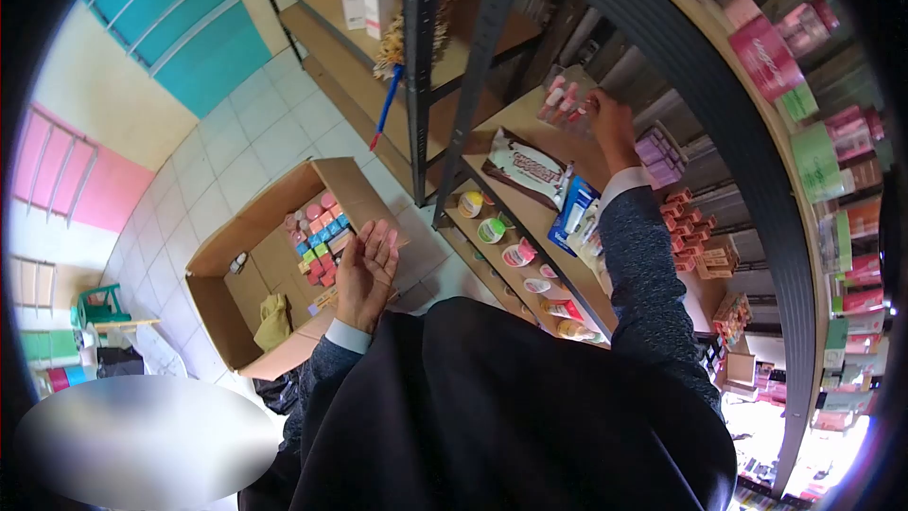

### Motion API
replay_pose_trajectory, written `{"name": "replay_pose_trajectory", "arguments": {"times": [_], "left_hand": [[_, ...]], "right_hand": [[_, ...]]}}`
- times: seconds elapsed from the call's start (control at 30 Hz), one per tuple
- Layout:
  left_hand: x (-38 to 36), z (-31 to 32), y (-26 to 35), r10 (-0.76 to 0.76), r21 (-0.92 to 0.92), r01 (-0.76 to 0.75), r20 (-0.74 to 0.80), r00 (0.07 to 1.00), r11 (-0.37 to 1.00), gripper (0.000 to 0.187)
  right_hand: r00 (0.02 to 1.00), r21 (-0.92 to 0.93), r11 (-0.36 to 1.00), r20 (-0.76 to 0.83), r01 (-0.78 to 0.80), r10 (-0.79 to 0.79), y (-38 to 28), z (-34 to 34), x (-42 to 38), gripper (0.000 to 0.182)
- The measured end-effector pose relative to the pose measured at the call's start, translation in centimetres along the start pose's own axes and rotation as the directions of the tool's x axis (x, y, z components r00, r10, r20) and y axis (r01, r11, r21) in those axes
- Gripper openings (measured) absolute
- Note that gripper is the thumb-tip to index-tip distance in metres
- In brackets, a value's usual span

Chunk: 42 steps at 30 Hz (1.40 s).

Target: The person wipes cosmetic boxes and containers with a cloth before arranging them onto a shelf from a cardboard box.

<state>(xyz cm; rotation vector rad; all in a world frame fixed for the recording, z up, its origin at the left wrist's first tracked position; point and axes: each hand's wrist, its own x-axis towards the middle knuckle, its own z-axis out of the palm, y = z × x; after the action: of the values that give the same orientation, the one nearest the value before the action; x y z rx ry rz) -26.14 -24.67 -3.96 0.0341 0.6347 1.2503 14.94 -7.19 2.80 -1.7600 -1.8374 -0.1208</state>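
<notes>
**Brown shelf board: your right hand reaches to its far-left corner**

Head view: pink-capped tubes in a clear plastic tray lie just left of your right fingertips. Those fingers are drawn narrow; whether they pinch a tube, you cannot tell. The tubes' long axes seem to point toward the shelf's front edge. Bare board lies between tray and white-and-brown chocolate pack, your open room. Your left hand, farther off, is wide, palm up and empty, above the brown cardboard box's near edge.
</notes>
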Motion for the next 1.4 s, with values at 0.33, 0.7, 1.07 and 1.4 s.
{"name": "replay_pose_trajectory", "arguments": {"times": [0.33,0.7,1.07,1.4], "left_hand": [[-0.5,-11.2,8.6,0.362,0.047,-0.367,-0.322,0.875,0.929,0.032],[2.8,-25.2,9.8,0.440,0.623,-0.027,-0.521,0.731,0.782,0.023],[3.2,-26.7,6.4,0.436,0.908,0.083,-0.275,0.857,0.410,0.015],[8.0,-26.2,7.8,0.048,0.806,-0.246,0.320,0.946,-0.538,0.038]], "right_hand": [[0.960,-0.066,0.997,-0.281,-0.029,0.010,-2.1,-1.1,-2.5,0.022],[0.685,0.654,0.754,0.526,0.052,-0.504,-28.3,19.7,-18.0,0.026],[-0.021,0.043,0.962,0.999,0.270,-0.039,-31.2,38.0,-25.6,0.050],[0.164,-0.136,0.885,0.984,0.446,0.069,-27.0,46.7,-33.6,0.050]]}}
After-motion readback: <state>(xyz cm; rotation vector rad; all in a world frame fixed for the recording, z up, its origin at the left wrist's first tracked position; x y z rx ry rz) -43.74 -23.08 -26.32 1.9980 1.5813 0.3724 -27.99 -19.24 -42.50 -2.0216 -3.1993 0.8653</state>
